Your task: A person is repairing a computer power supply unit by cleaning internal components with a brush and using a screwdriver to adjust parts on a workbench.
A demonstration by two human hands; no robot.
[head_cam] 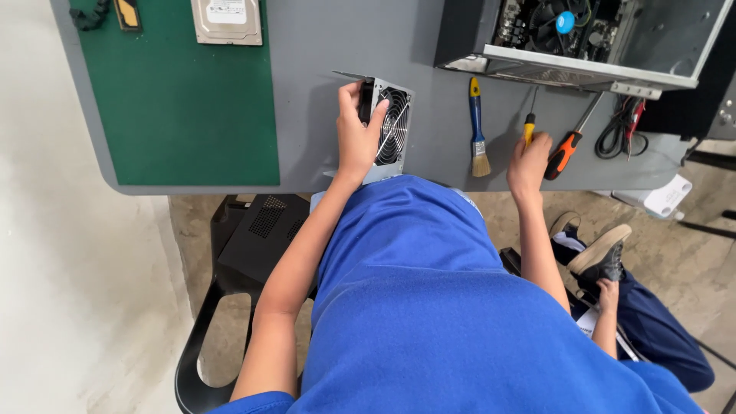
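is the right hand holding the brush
No, the right hand rests on the yellow-handled screwdriver, while the brush lies untouched on the grey table beside it.

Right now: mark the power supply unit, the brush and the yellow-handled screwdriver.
power supply unit [395, 126], head view, on its fan grille.
brush [477, 115], head view, on its blue handle.
yellow-handled screwdriver [529, 124], head view, on its handle.

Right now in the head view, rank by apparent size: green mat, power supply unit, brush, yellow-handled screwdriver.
1. Green mat
2. Power supply unit, in left hand
3. Brush
4. Yellow-handled screwdriver, partly covered by right hand, so unsure
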